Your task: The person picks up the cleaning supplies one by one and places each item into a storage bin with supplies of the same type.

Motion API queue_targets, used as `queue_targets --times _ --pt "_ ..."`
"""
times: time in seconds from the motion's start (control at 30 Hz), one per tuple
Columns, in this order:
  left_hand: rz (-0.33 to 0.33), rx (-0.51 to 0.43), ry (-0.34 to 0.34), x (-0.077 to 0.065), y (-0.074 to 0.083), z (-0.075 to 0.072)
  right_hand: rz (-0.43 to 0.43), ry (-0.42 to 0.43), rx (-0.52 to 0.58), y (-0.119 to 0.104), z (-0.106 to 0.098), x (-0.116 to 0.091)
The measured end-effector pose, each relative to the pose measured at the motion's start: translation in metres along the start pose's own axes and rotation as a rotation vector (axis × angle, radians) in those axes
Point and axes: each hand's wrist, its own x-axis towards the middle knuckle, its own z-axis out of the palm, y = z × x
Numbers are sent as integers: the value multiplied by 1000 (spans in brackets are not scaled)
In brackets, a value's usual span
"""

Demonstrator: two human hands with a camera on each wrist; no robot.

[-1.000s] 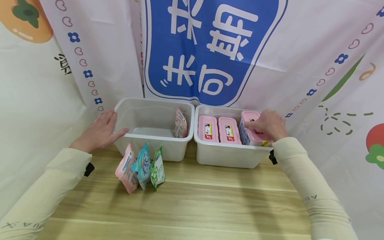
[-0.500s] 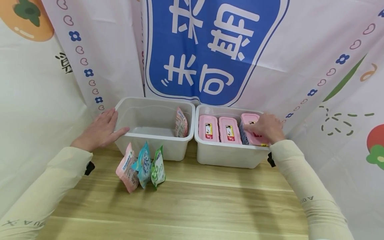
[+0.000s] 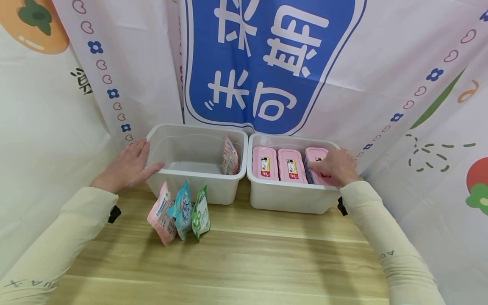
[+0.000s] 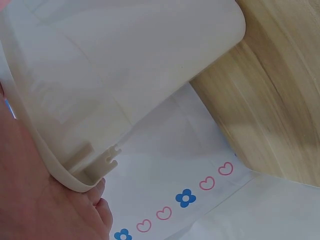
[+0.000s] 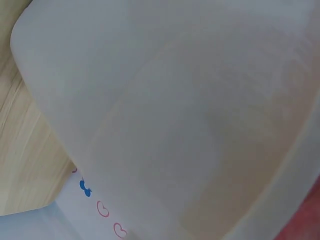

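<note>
While the head view takes in the whole table (image 3: 244, 262), it alone shows both hands at work. The left hand (image 3: 127, 167) lies flat, fingers straight, against the left end of the left bin (image 3: 190, 186), thumb along its front rim. One pouch (image 3: 230, 156) leans inside that bin at its right wall, and three pouches (image 3: 178, 214) stand on the table just before its front. The right hand (image 3: 334, 166) rests curled over a pink box (image 3: 317, 163) at the right end of the right bin (image 3: 289, 197); the box sits down inside, beside two more pink boxes (image 3: 278, 164) in a row. Whether the fingers truly clasp the box or only press its lid cannot be told.

From the left wrist, only the bin's outer wall (image 4: 125, 75) and rim show, with the palm (image 4: 35, 195) pressed under the rim corner, bare wood (image 4: 270, 100) and a flowered cloth (image 4: 185, 197) beyond; no pouches appear.

From the right wrist, the right bin's cloudy wall (image 5: 175, 115) fills nearly everything, a sliver of pink at the lower right corner; the hand itself is out of sight.
</note>
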Motion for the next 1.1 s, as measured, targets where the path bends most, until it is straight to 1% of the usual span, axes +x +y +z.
queue_targets --times 0.13,0.27,0.5,0.7,0.93,1.1 --pt "3 4 -2 -1 0 -1 2 9 -11 -1 2 1" --pt "2 1 3 -1 1 -1 2 11 2 -1 4 1" --pt "6 -14 17 -1 0 1 -15 31 -2 -1 9 1" --pt "4 -2 11 0 0 1 -3 33 -14 -1 15 3" --pt "4 -12 1 0 1 1 0 39 -2 -1 19 5" --pt "2 3 -6 -1 1 0 3 47 7 0 20 5"
